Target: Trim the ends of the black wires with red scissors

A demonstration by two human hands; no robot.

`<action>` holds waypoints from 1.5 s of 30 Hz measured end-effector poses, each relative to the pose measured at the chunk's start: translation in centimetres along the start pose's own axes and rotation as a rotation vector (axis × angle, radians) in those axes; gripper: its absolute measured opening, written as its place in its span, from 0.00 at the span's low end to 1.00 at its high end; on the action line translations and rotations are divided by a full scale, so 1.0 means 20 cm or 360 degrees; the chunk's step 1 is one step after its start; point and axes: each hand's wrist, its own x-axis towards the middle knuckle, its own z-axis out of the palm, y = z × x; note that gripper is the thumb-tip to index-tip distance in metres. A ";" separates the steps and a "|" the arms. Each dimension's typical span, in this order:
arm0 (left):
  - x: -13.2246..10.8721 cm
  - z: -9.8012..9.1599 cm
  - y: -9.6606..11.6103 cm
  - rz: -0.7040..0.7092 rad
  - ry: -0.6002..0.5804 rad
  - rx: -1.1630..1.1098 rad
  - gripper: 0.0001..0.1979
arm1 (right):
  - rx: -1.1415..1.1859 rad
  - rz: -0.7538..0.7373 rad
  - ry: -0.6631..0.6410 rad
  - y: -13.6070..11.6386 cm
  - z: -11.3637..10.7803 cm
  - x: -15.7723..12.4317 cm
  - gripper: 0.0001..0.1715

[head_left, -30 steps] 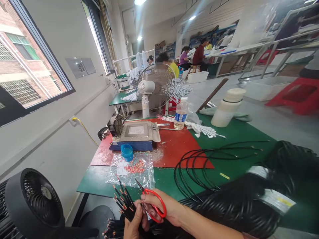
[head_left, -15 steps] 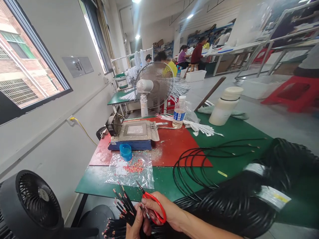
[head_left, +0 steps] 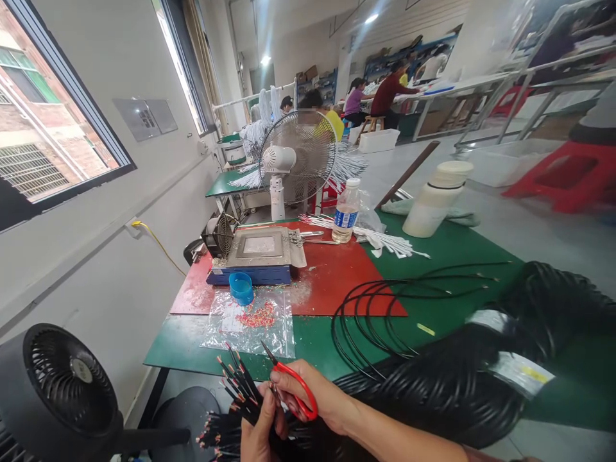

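My left hand [head_left: 262,420] is closed round a bundle of black cables [head_left: 244,384], whose stripped ends show short reddish and copper-coloured wire tips. In my right hand [head_left: 299,384] is a pair of scissors with red handles [head_left: 308,399]; the dark pointed blades [head_left: 269,353] angle up and to the left. The fingertips of both hands meet beside the bundle, and what lies between them is too small to make out. Below and left of the left hand, more black cable ends [head_left: 216,431] hang in a cluster at the table edge.
A large coil of black cable [head_left: 443,378] covers the table's right side. On the red mat [head_left: 337,276] stand a blue-based heating device [head_left: 260,256] and a bottle [head_left: 345,215]. A blue cup [head_left: 241,290] sits by a plastic bag [head_left: 216,333] with coloured scraps. A black fan [head_left: 62,385] stands left.
The view has shifted slightly, so the table things sit a little higher. Both hands keep their hold on the cables and scissors, nearly unmoved.
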 end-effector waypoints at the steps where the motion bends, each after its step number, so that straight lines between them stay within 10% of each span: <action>1: 0.00 -0.01 -0.01 0.0003 -0.0009 0.0013 0.16 | -0.0023 0.0001 0.0006 0.00 0.00 0.00 0.32; 13: 0.01 -0.01 -0.03 0.0022 0.0091 0.0037 0.16 | -0.0950 -0.0362 0.0261 0.06 -0.03 0.00 0.28; 22: -0.01 0.00 -0.01 -0.0079 0.0028 0.0014 0.16 | -0.0105 -0.0048 -0.0013 0.05 -0.02 0.01 0.31; 45: 0.00 0.00 -0.01 -0.0091 0.0036 0.0084 0.17 | -0.0376 -0.0125 0.0062 0.06 -0.04 0.01 0.26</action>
